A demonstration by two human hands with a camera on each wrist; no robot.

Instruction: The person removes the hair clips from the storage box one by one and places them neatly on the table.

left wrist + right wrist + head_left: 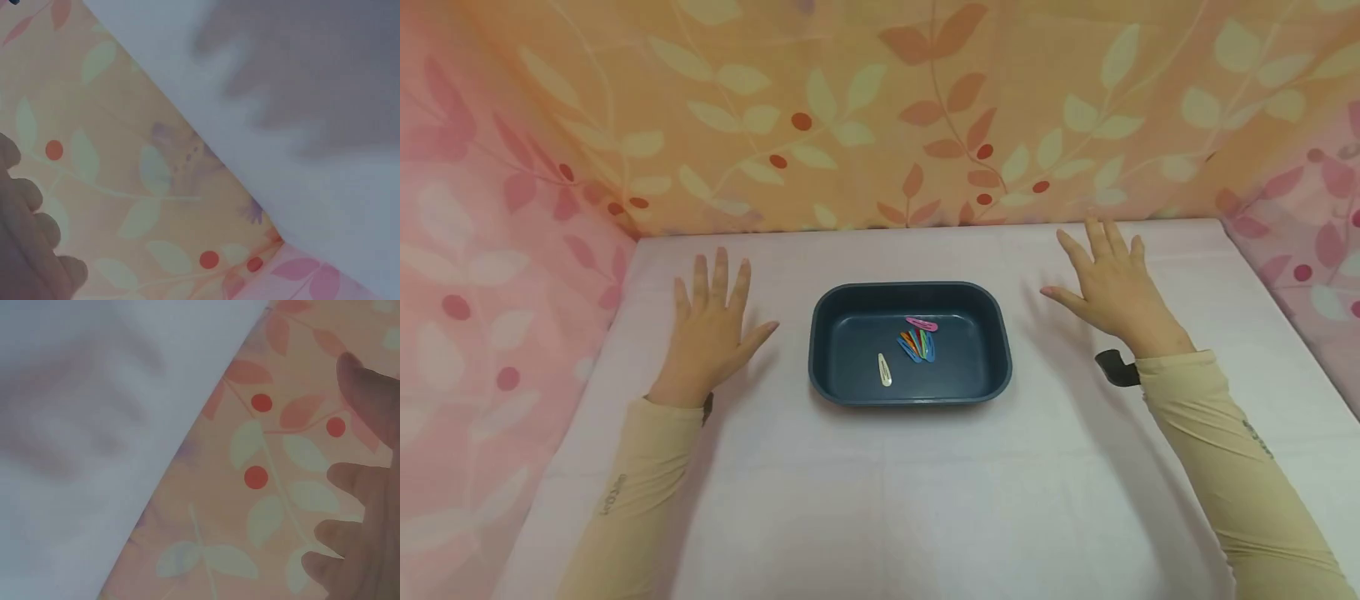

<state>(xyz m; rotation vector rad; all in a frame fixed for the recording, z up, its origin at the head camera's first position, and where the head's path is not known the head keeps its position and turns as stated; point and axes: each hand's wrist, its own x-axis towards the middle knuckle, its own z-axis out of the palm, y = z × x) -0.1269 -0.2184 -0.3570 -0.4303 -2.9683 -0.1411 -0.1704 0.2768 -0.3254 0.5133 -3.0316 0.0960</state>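
Note:
In the head view a dark blue tray (pixel 835 389) sits on the table between my hands. Inside it, a bunch of several coloured snap hair clips (pixel 917 343) fans out right of centre, with a pink hair clip (pixel 922 324) at its top. A cream hair clip (pixel 884 369) lies apart, lower left. My left hand (pixel 703 337) is held left of the tray, fingers spread and holding nothing. On the far right, my right hand (pixel 1112 287) has its fingers spread too, with nothing in it. Fingers (pixel 37 225) show at the left wrist view's edge, others (pixel 350 540) at the right wrist view's edge.
A white cloth covers the table (pixel 880 500). Behind it hangs an orange leaf-patterned curtain (pixel 880 108), and pink floral cloth (pixel 497 292) closes off the left side, with similar cloth on the right. A dark strap piece (pixel 1117 368) sticks out at the right wrist.

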